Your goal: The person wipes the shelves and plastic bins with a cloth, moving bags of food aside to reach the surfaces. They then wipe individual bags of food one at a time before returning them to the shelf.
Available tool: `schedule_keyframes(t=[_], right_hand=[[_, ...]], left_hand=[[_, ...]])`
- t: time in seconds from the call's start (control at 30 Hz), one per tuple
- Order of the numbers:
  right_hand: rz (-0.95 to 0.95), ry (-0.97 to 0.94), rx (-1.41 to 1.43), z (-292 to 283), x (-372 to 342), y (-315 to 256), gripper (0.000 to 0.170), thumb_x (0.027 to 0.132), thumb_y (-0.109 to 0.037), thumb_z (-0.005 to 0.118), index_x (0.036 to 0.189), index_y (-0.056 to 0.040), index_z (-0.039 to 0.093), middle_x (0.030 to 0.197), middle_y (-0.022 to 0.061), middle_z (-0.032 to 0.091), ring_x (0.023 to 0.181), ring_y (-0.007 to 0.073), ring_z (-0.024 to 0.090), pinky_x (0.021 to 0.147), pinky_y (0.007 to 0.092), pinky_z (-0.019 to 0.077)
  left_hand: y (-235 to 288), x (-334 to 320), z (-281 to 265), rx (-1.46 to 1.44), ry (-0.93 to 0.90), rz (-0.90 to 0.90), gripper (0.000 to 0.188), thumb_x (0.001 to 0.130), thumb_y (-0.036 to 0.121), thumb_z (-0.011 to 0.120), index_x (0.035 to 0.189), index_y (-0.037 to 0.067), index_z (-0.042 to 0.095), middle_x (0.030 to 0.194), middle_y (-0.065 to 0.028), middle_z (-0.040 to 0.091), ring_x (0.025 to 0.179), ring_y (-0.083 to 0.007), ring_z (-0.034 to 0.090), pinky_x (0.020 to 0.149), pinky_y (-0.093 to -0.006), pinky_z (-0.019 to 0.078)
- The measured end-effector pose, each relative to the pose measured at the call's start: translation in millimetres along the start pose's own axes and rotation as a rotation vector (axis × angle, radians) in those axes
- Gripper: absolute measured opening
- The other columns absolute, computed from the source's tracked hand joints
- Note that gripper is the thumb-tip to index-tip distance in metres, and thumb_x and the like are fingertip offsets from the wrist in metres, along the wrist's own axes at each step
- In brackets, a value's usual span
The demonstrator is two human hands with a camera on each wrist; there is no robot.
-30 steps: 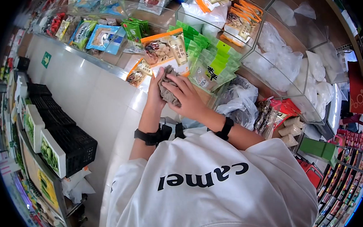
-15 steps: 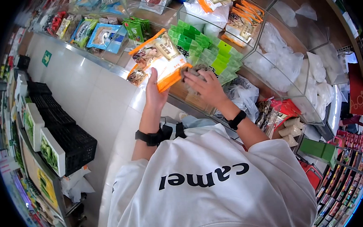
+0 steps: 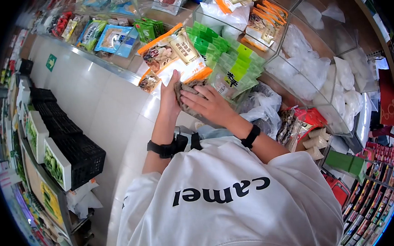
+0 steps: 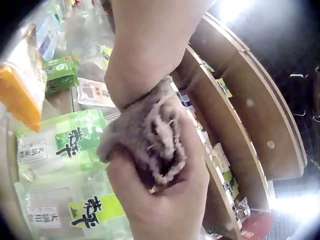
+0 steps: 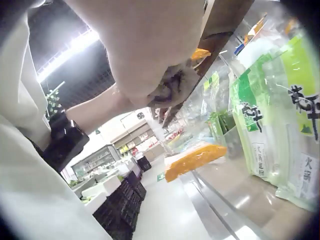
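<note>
Both hands are close together in front of the display, with a crumpled grey cloth (image 3: pixel 197 83) between them. My left hand (image 3: pixel 170 100) holds it, thumb pointing up. From the other side my right hand (image 3: pixel 210 105) grips the cloth, its fingers lying across the front. In the left wrist view the fluffy grey cloth (image 4: pixel 150 135) is bunched and folded between the hands. Just beyond the fingertips, an orange-edged white food packet (image 3: pixel 168 57) lies tilted, its printed front facing up. Its orange edge (image 5: pixel 195 161) shows below the hands in the right wrist view.
Green-topped clear packets (image 3: pixel 232 71) fan out right of the hands. A smaller orange-edged packet (image 3: pixel 149 82) lies at the left. Glass dividers (image 3: pixel 274 57) separate bagged goods on the right. Black crates (image 3: pixel 74 150) stand across the aisle.
Half a second ago, my left hand held the orange-edged packet while my right held the cloth apart. The cloth is now between both hands. The packet has shifted left and tilted since one second ago.
</note>
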State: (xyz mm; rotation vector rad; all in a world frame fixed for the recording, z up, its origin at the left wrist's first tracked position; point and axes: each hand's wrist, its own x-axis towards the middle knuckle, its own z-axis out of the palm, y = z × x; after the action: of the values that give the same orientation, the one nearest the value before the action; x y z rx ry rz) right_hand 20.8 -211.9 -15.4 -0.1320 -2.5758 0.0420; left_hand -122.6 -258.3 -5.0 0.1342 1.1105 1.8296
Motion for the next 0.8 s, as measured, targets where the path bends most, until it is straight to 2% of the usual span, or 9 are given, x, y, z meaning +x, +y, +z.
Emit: schedule_keyframes(t=[0.13,0.23,0.3,0.4,0.43,0.5,0.63,0.7,0.8], right_hand=[[0.053,0.003,-0.048,1,-16,27,0.047,0.068,-0.008,0.056,0.115,-0.0104,0.052,0.125,-0.002,0.045,0.11,0.0223,0.04,0.09,0.0387,0.0373],[0.325,-0.07,-0.069,-3,-23,47,0.055,0.068,-0.007,0.057,0.122,-0.0098,0.046,0.124,-0.0006,0.047,0.106,0.0244,0.043,0.091,0.0366,0.0362],[0.606,0.212,0.305,-9,-19,58,0.055,0.07,-0.006,0.059,0.123,-0.0044,0.043,0.116,0.0068,0.053,0.102,0.0233,0.049,0.088,0.034,0.039],[0.839,0.568,0.838,-14,1,60,0.049,0.077,-0.011,0.059,0.121,-0.0001,0.042,0.108,0.0137,0.056,0.097,0.0224,0.054,0.085,0.0311,0.0411],[0.839,0.569,0.837,-17,10,57,0.049,0.077,-0.011,0.059,0.121,-0.0001,0.042,0.108,0.0137,0.056,0.097,0.0224,0.054,0.085,0.0311,0.0411],[0.908,0.448,1.083,-19,26,53,0.047,0.08,-0.018,0.059,0.121,0.0013,0.043,0.105,0.017,0.056,0.094,0.0203,0.055,0.083,0.0293,0.0418],[0.975,0.311,1.102,-8,25,57,0.051,0.079,-0.024,0.061,0.12,0.0012,0.043,0.102,0.0173,0.058,0.092,0.0198,0.056,0.082,0.0286,0.0422],[0.926,0.076,0.945,-12,16,55,0.056,0.076,-0.03,0.063,0.119,0.0014,0.045,0.101,0.0184,0.058,0.092,0.0205,0.057,0.081,0.0289,0.0427],[0.853,0.016,0.925,-3,1,44,0.057,0.071,-0.029,0.064,0.116,0.0016,0.048,0.102,0.0195,0.058,0.093,0.0251,0.058,0.081,0.0312,0.0435]], left_hand=[[-2,1,-10,-0.051,-0.027,0.075,0.043,0.086,0.027,0.055,0.118,0.003,0.042,0.113,-0.0083,0.052,0.103,-0.0202,0.052,0.088,-0.035,0.0424],[6,1,-21,-0.174,-0.064,-0.027,0.042,0.085,0.022,0.056,0.119,0.004,0.041,0.112,-0.0076,0.053,0.105,-0.0193,0.051,0.09,-0.0333,0.0402],[7,3,-27,-0.159,-0.071,-0.043,0.042,0.085,0.021,0.057,0.12,0.004,0.041,0.112,-0.0076,0.052,0.105,-0.0194,0.051,0.09,-0.0335,0.0402],[1,0,-34,-0.129,-0.075,-0.075,0.044,0.084,0.021,0.058,0.121,0.005,0.04,0.113,-0.0075,0.051,0.106,-0.0196,0.05,0.09,-0.0338,0.0404],[-3,-2,-31,-0.086,-0.084,-0.083,0.045,0.083,0.02,0.058,0.121,0.005,0.039,0.113,-0.0073,0.051,0.106,-0.0193,0.05,0.09,-0.0337,0.0405],[-7,-6,-20,-0.042,-0.095,-0.09,0.046,0.083,0.019,0.059,0.121,0.005,0.038,0.113,-0.0071,0.051,0.106,-0.019,0.05,0.09,-0.0336,0.0406],[-3,-13,-7,-0.017,-0.121,-0.06,0.046,0.083,0.016,0.06,0.122,0.007,0.037,0.114,-0.0067,0.05,0.106,-0.0186,0.049,0.089,-0.0337,0.0414],[-5,-15,-8,-0.031,-0.015,-0.062,0.045,0.084,0.016,0.058,0.122,0.007,0.037,0.113,-0.0063,0.05,0.106,-0.0187,0.049,0.089,-0.0336,0.0415],[-9,-7,-28,-0.062,-0.063,0.013,0.043,0.085,0.018,0.056,0.123,0.008,0.037,0.114,-0.0064,0.05,0.107,-0.019,0.049,0.089,-0.0339,0.0413]])
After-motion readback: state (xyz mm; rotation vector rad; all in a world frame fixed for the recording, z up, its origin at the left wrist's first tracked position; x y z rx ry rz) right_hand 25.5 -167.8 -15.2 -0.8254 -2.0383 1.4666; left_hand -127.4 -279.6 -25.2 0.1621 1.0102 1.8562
